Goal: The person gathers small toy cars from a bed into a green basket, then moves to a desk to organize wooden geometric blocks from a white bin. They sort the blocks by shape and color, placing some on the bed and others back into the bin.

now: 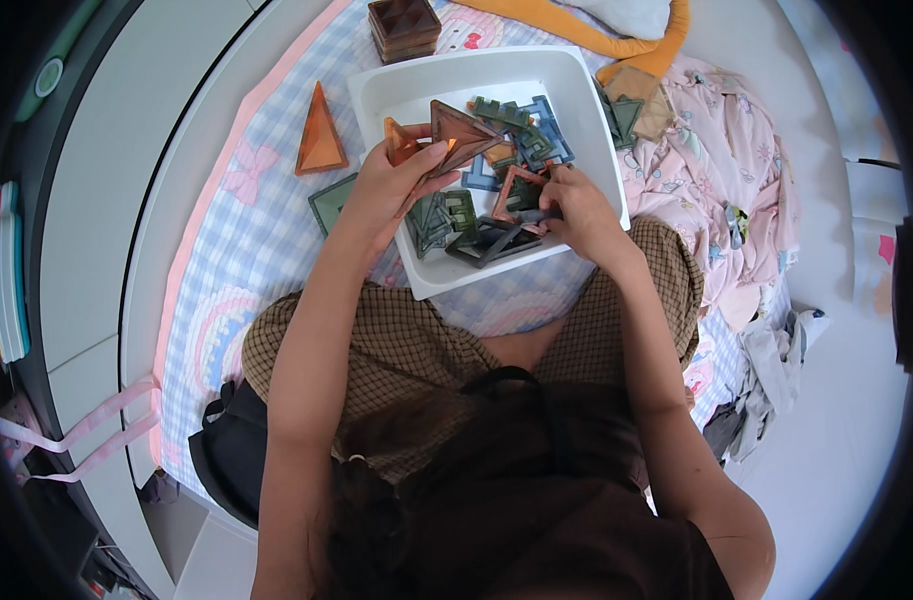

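Observation:
A white plastic bin [396, 90] rests in front of my crossed legs, with translucent magnetic tiles in green, blue, grey and orange-brown inside. Over its left side, my left hand [404, 169] grips several triangular tiles, among them a brown triangle tile [460, 131] and an orange one [399, 141]. My right hand [580, 210] reaches into the bin's right side, its fingertips at a grey tile piece, partly hidden by the fingers. Beside them is an orange-brown square frame tile [510, 187]. Dark grey triangle tiles [490, 244] lie along the near wall, near green castle-shaped tiles [460, 210].
A tall orange triangle tile [321, 135] and a green tile [333, 202] lie left of the bin on the checked quilt [239, 247]. Stacked brown square tiles [404, 30] stand behind it. To the right are green and tan tiles [648, 101] and a pink printed cloth [719, 165].

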Demonstrator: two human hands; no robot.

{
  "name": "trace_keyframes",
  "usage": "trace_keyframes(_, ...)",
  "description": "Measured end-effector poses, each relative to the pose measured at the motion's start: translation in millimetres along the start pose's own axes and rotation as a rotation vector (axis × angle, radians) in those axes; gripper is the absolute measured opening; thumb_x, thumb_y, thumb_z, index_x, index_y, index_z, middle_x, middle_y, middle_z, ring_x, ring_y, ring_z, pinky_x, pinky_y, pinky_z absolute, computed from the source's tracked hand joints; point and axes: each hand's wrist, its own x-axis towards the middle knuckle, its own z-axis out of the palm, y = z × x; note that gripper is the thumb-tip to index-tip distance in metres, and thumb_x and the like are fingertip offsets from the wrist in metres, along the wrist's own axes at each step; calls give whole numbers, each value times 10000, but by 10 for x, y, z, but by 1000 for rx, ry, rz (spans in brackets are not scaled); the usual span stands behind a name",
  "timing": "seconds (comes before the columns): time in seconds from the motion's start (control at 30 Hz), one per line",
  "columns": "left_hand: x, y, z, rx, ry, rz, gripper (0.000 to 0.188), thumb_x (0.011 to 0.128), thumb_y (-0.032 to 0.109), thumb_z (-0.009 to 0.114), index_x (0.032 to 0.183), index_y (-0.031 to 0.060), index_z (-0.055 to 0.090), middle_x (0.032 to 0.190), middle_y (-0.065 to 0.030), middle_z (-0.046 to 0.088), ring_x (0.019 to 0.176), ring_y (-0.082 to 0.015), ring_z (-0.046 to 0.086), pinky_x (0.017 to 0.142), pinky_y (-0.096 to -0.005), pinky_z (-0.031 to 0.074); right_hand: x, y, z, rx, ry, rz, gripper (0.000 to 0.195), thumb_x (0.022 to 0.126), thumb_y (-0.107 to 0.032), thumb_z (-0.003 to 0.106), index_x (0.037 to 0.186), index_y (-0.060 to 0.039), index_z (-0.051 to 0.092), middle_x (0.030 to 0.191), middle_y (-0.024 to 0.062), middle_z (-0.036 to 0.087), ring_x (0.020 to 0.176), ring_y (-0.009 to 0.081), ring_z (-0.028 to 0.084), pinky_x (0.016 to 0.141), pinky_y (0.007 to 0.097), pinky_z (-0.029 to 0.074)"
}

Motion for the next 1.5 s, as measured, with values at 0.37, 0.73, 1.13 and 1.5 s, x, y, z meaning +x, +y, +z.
trace_keyframes(0.37,11,55,-49,-186,9,116,324,905,140,523,1185,8,424,1171,-148,546,1043,-240,587,818,-259,538,-18,372,-67,884,366,310,83,843,16,570,926,23,575,788,29,619,702,68,530,648,208,423)
trace_keyframes(0.73,25,74,-110,-234,39,181,303,903,127,523,1158,5,415,1141,-162,563,1019,-250,601,807,-270,540,120,342,-204,1058,498,465,167,880,-59,552,1034,6,549,839,7,631,759,45,536,724,182,407)
trace_keyframes(1.13,21,74,-95,-205,40,171,306,902,135,529,1155,-7,430,1127,-166,572,1019,-254,601,805,-280,542,86,321,-199,1075,518,437,166,878,-70,559,1020,14,567,861,-5,614,772,43,542,716,179,418)
trace_keyframes(1.5,27,67,-99,-215,19,173,309,903,127,524,1164,-13,432,1126,-166,573,1018,-253,601,804,-276,545,83,480,-41,946,394,424,192,891,-33,518,1059,33,583,872,17,626,778,50,540,706,181,415)
